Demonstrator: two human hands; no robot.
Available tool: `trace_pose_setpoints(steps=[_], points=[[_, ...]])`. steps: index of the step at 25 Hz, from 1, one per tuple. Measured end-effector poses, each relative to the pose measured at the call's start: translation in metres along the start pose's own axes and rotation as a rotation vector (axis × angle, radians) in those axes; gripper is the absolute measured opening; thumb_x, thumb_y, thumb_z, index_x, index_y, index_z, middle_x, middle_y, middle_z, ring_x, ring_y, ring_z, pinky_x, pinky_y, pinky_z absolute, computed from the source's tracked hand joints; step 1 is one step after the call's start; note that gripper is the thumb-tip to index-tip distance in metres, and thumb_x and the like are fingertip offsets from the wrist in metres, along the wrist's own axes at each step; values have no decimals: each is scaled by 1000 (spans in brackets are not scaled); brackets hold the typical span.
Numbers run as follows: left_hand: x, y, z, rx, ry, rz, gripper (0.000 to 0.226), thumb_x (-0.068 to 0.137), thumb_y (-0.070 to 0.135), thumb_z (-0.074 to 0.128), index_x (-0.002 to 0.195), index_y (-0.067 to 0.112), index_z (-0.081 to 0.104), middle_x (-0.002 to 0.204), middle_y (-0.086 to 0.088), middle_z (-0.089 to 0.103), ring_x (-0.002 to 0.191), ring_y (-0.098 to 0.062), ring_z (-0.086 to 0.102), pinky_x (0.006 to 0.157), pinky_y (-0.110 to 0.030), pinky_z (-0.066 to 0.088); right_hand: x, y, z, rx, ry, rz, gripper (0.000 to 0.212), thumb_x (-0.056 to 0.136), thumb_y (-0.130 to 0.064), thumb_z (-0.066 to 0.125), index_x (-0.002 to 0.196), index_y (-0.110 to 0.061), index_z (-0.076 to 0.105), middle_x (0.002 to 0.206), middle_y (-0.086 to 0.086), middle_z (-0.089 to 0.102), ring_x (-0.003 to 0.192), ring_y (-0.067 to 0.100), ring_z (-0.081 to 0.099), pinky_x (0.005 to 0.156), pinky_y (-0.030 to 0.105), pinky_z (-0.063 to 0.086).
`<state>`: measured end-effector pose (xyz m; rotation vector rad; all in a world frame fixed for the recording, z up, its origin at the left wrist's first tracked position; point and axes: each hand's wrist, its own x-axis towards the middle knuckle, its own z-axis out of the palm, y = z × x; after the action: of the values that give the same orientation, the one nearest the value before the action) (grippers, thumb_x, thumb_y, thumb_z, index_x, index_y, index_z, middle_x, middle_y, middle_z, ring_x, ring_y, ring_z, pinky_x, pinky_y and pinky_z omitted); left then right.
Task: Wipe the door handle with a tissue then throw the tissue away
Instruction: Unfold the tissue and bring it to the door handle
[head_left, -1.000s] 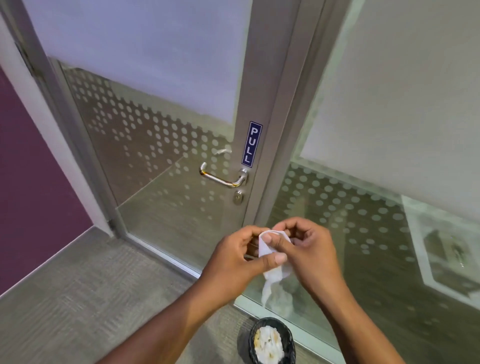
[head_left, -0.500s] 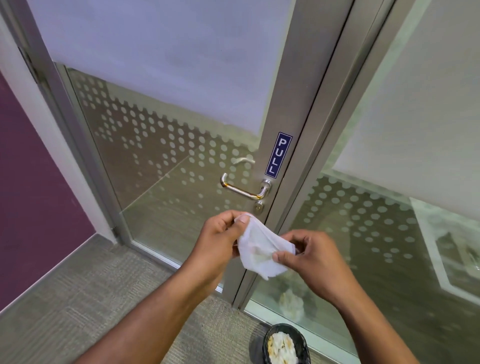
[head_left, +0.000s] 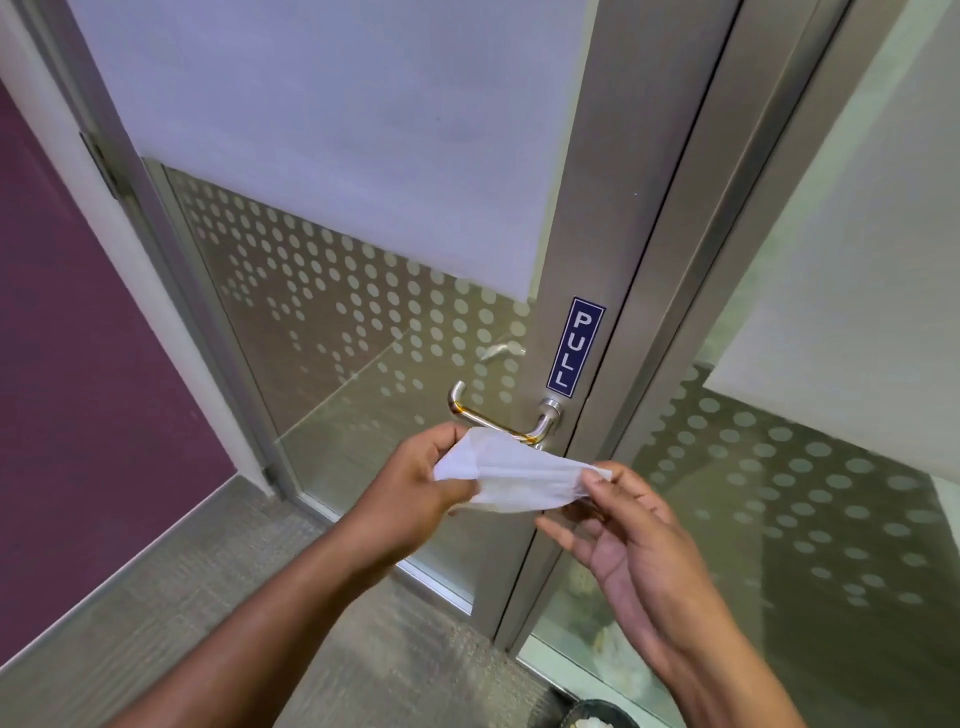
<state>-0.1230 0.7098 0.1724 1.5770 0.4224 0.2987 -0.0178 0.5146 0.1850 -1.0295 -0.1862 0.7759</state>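
A white tissue (head_left: 511, 475) is stretched out flat between my two hands, just below the door handle. My left hand (head_left: 415, 488) grips its left end. My right hand (head_left: 618, 525) pinches its right corner between thumb and forefinger, the other fingers spread. The metal lever handle (head_left: 493, 418) sticks out from the steel door stile (head_left: 587, 208) under a blue PULL sign (head_left: 574, 345). The tissue covers the handle's lower right part from view; whether it touches the handle I cannot tell.
A black bin (head_left: 597, 716) with crumpled tissues peeks in at the bottom edge, on the grey carpet (head_left: 156, 623). Frosted glass with dots fills the door (head_left: 332, 322) and the fixed panel (head_left: 805, 493) to the right. A purple wall (head_left: 78, 338) stands left.
The tissue has been unfolded and pulled wide between both hands, which have risen close to the handle. The view has moved nearer the door, and the bin has slid almost out of sight.
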Motion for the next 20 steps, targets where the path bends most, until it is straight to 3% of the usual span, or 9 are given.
trace_pose_setpoints(steps=[4,7,9,11,16,18,20], points=[[11,-10,0,61,267,-48,14,75,20,59,70,15,71,66,1,54,66,-16,45,67,-34,35,8,0,-2,49,29,-62,6,79,-14,70,74,-16,72,87,11,73,77,22,72,91,49,62],[18,-12,1,-136,317,-105,15,86,13,71,84,9,85,75,-1,73,68,-17,61,67,-33,54,13,2,4,110,36,-50,6,85,-14,66,82,-14,72,95,14,76,81,24,75,95,50,61],[26,-12,-4,-391,223,-203,26,95,-5,69,91,11,90,93,-8,85,77,-17,79,70,-27,65,20,1,7,147,80,-40,7,88,-14,63,88,-12,70,95,14,76,83,24,77,95,49,60],[35,-13,-14,-554,129,-293,30,95,-11,66,93,7,89,99,-14,86,79,-19,83,69,-29,69,27,-1,9,200,144,1,6,90,-11,62,92,-10,68,93,14,74,86,27,75,93,46,60],[56,-10,-35,-619,-135,-349,18,85,14,74,94,11,89,93,-8,84,82,-16,82,75,-34,71,39,-2,26,391,277,165,13,106,-7,48,105,-8,61,119,25,70,100,33,71,85,50,61],[65,-8,-42,-701,-170,-362,23,89,17,71,101,6,87,97,-12,83,86,-20,82,79,-36,71,46,3,38,438,294,153,16,110,-9,42,110,-9,58,111,23,74,92,32,76,80,50,62],[73,-7,-47,-779,-165,-372,29,91,18,70,112,1,80,102,-16,80,92,-24,80,80,-37,70,52,6,47,394,282,132,22,111,-13,40,108,-9,61,98,17,77,77,25,79,70,39,66]])
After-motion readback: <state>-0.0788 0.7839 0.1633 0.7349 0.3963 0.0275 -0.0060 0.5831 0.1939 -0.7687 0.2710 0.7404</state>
